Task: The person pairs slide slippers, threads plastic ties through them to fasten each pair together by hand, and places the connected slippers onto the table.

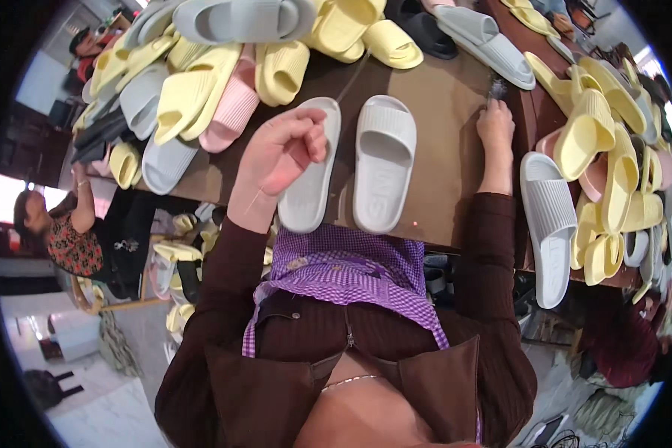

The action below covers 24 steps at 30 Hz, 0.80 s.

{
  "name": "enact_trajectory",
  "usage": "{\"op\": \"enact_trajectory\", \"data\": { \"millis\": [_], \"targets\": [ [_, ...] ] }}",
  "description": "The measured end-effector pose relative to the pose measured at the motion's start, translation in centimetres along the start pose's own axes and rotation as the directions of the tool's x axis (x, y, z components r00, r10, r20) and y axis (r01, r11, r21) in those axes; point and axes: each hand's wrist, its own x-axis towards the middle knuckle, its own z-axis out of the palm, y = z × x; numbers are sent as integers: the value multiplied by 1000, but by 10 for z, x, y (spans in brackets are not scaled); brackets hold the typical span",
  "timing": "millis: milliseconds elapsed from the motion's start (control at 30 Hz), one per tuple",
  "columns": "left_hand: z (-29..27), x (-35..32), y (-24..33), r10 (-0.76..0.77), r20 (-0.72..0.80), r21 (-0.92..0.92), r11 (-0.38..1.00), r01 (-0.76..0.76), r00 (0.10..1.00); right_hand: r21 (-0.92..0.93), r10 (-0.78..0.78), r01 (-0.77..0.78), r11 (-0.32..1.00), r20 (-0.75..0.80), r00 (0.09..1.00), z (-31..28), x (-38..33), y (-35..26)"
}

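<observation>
Two light grey slide sandals lie side by side on the brown tabletop in front of me, toes pointing away. Over the strap of the left slide (306, 190) is my left hand (284, 149), its fingers curled in; whatever they may hold is hidden. The right slide (384, 164) lies untouched, its strap and footbed in full view. Farther right, my right hand (496, 123) rests closed on the table beside a small dark, bristly clump (498, 89). Whether that hand grips part of the clump cannot be made out.
Yellow, grey and pink slides (194, 97) are heaped along the far left edge. Another pile (605, 142) covers the right side, with a single grey slide (549, 231) at its near edge. A person in a flowered top (75, 243) is at the left; another in dark red (623, 340) is at the right.
</observation>
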Motion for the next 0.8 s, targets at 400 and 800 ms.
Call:
{"op": "enact_trajectory", "data": {
  "millis": [400,800],
  "targets": [
    [-13,-40,-25,54,-35,116,992,-50,998,519,-390,395,758,-124,912,-131,-4,-112],
    [7,-28,-51,212,45,597,778,-197,976,909,-545,289,300,-86,834,-168,-119,-183]
  ]
}}
